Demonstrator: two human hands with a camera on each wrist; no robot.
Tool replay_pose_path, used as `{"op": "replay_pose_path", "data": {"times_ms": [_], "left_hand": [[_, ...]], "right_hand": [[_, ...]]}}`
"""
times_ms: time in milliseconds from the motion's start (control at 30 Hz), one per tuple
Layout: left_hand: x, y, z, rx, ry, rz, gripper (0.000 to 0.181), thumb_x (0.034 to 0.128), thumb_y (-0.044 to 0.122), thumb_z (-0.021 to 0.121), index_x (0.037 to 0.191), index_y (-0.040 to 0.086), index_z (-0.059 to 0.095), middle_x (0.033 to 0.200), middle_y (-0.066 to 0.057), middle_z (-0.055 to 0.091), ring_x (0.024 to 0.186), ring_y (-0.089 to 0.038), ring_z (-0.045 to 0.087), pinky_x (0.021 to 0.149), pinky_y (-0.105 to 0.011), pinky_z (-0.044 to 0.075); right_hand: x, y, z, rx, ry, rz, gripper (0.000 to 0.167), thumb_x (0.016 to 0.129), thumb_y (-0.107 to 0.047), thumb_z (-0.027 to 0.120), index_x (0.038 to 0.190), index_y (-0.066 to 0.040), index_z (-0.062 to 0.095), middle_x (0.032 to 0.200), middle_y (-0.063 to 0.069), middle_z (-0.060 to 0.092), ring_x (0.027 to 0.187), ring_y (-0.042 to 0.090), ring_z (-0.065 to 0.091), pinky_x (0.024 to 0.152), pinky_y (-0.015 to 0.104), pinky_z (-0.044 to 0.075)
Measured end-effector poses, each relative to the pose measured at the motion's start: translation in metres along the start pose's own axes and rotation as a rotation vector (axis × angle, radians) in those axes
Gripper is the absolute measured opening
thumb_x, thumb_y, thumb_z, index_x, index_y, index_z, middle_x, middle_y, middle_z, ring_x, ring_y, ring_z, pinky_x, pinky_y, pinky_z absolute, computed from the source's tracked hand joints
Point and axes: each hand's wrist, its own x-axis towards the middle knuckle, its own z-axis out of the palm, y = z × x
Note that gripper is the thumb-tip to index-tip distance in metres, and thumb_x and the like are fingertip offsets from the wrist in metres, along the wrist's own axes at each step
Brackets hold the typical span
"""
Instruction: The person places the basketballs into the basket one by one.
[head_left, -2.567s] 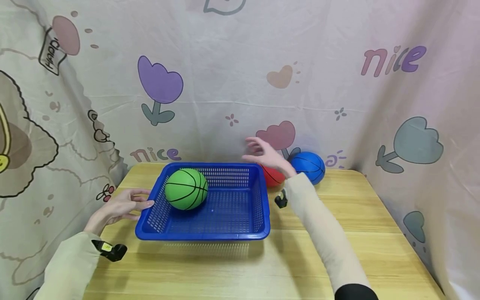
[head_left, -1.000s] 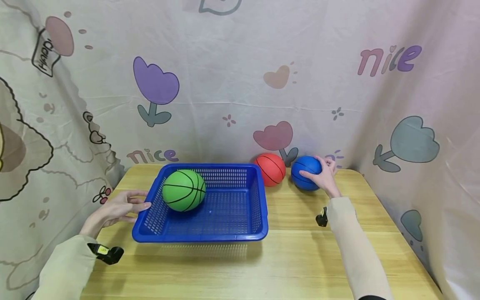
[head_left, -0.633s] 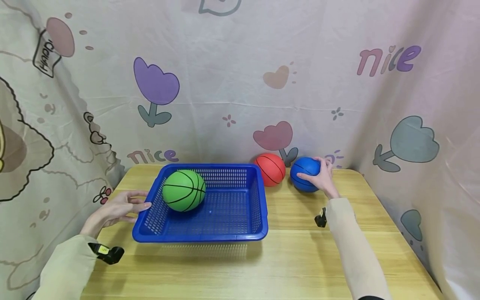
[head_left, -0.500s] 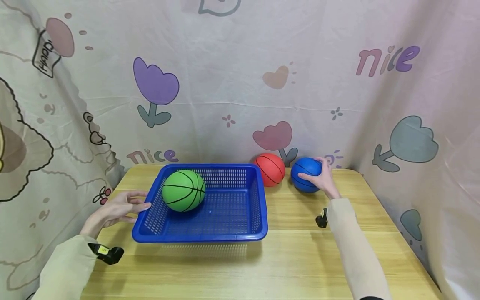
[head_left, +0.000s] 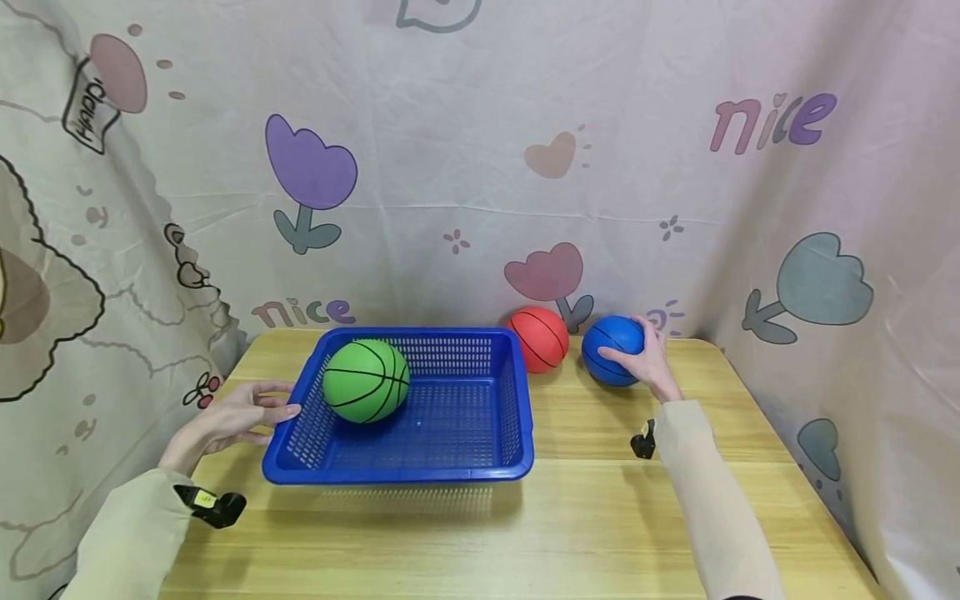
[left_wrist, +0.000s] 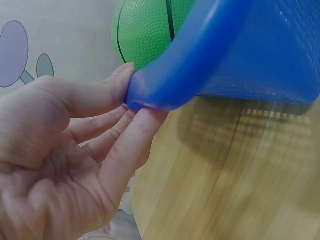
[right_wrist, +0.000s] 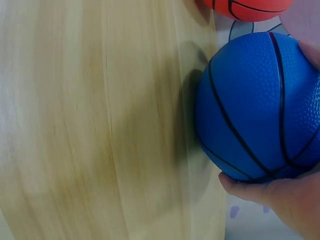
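At the far right of the worktop (head_left: 585,525), near the patterned cloth (head_left: 450,125), we find the blue ball (head_left: 603,336), clasped between the thumb and fingers of the right hand (head_left: 647,363). Whereas that hand earlier hung by the basket's far right corner, it has since moved to this ball; we take this to mean that a hold is made, with carrying not yet begun. Being round, the ball has no long axis and points no particular way; in the right wrist view its black seams cross close to the thumb. Just to its left, apart from it, we see the red ball (head_left: 538,340). Further left stands the blue basket (head_left: 397,477), its long axis running side to side; the green ball (head_left: 366,381) occupies its left part, and the left hand (head_left: 234,417) pinches its left rim.
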Motion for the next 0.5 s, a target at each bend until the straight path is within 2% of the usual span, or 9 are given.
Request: {"op": "replay_pose_path", "data": {"times_ms": [200,500], "left_hand": [[-0.0002,-0.0015,-0.0001,-0.004,-0.001,0.005,0.079,0.1004,0.029,0.063,0.154,-0.011,0.021,0.133,-0.030,0.054,0.098,-0.017,0.068,0.082,-0.038,0.061],[-0.0001,-0.0015,0.0002,-0.005,0.005,0.002,0.080,0.1002,0.030,0.063,0.155,-0.010,0.020,0.142,-0.037,0.043,0.100,-0.017,0.066,0.081,-0.037,0.061]], "right_hand": [[-0.0021,-0.0008,0.0036,0.042,0.045,0.014,0.100,0.086,-0.045,0.077,0.161,-0.021,0.015,0.161,0.026,0.008,0.142,0.057,0.024,0.111,0.076,0.029],[-0.0046,-0.0019,0.0027,0.055,0.091,0.013,0.100,0.084,-0.049,0.078,0.160,-0.026,0.017,0.161,0.024,0.012,0.143,0.054,0.025,0.111,0.075,0.029]]}}
